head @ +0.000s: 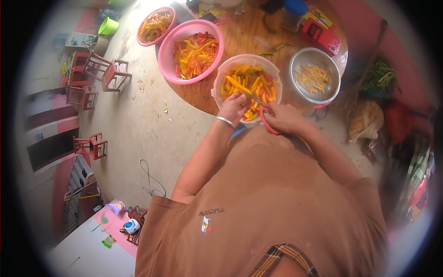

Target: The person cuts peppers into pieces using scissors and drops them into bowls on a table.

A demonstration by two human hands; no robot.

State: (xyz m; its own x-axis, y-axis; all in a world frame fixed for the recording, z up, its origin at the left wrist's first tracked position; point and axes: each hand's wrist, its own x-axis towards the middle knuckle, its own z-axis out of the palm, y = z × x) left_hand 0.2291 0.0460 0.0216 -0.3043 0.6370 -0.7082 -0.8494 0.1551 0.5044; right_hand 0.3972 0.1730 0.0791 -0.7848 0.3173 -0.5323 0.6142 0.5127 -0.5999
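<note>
Over a white plastic basket (276,65) of yellow, orange and red peppers, my left hand (236,105) pinches a yellow-orange pepper (238,85). My right hand (284,117) grips red-handled scissors (265,121), whose blades lie against the pepper near my left fingertips. How far apart the blades are is hard to see. Left of the basket stands a pink basin (166,65) of red and yellow pepper strips. On the right a steel bowl (296,85) holds pale, thin pieces that I cannot identify.
A smaller pink basin (140,36) of strips stands at the far left of the wooden table (242,38). Green peppers (275,48), a red box (320,36) and a blue-lidded jar (294,15) are farther back. Red chairs (110,74) and a cord (148,176) are on the left floor.
</note>
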